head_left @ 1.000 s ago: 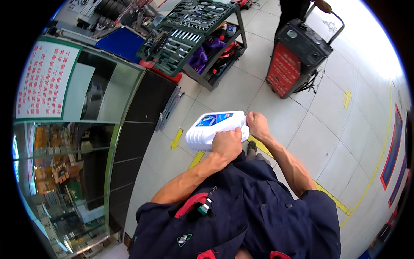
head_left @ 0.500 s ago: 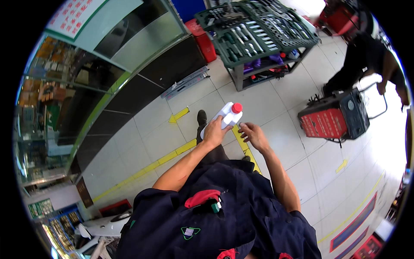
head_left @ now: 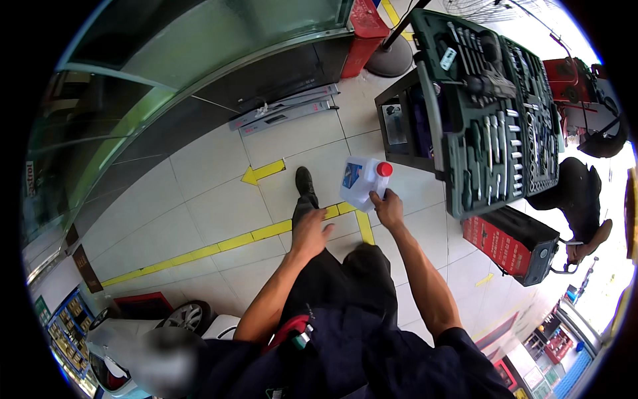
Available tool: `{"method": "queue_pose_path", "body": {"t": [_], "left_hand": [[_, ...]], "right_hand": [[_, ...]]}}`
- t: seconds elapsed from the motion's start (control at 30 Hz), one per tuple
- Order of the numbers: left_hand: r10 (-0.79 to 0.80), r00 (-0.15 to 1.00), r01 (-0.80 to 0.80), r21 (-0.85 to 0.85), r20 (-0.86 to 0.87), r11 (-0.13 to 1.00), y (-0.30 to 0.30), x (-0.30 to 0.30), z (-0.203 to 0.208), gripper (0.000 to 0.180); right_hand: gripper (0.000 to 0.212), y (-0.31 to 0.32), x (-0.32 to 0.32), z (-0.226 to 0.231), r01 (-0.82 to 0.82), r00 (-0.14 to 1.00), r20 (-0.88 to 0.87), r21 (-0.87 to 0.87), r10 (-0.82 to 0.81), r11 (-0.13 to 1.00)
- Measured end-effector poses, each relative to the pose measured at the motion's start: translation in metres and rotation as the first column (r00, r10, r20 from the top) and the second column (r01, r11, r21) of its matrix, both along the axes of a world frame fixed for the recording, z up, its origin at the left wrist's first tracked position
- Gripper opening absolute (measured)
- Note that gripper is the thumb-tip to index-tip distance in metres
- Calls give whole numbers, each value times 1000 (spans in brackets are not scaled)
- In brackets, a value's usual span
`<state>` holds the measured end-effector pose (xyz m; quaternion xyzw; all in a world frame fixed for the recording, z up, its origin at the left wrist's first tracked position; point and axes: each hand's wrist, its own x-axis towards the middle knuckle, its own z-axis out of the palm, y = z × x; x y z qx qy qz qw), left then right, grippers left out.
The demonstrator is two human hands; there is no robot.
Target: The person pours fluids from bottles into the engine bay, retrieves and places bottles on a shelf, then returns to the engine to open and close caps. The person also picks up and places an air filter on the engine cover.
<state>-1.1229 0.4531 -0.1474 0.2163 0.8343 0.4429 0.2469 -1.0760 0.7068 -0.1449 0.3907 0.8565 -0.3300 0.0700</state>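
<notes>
A translucent white plastic jug (head_left: 362,179) with a red screw cap and a blue label hangs before me, over the tiled floor. My right hand (head_left: 389,209) grips it near the capped end, fingers closed on its side. To the left and nearer to me, my left hand (head_left: 311,234) is empty, its fingers apart, over my leg. It does not touch the jug.
Ahead on the right stands a tool cart (head_left: 412,120) carrying open green socket and wrench cases (head_left: 495,143). Beyond it, a person (head_left: 575,189) holds a red and black wheeled case (head_left: 512,243). Left are glass cabinets (head_left: 219,60) and flat boxes (head_left: 292,110) along their base.
The jug has passed from my left hand to my right hand. My left hand has let go and drawn back. The tool cart appears closer, and the wheeled case has shifted in view.
</notes>
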Motion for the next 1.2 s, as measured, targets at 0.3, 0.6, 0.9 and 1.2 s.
{"method": "queue_pose_path", "body": {"t": [0.3,0.6,0.9,1.2], "left_hand": [[224,908,-185,-139,354,973,29,-83,-144,30],[-169,986,169,-184,17,968,163,-243,-338,63],[-381,776,51,-552,-503,833,169,-482,-512,123],[-332,828,25,-563,-451,826,62,-499,-564,109]], "right_hand": [[47,126,-195,-160,-104,978,199,250,54,963],[39,234,-381,-314,-263,961,215,497,176,827],[34,268,-438,-345,-507,842,101,486,530,712],[22,190,-456,-391,-542,783,-1,489,622,684]]}}
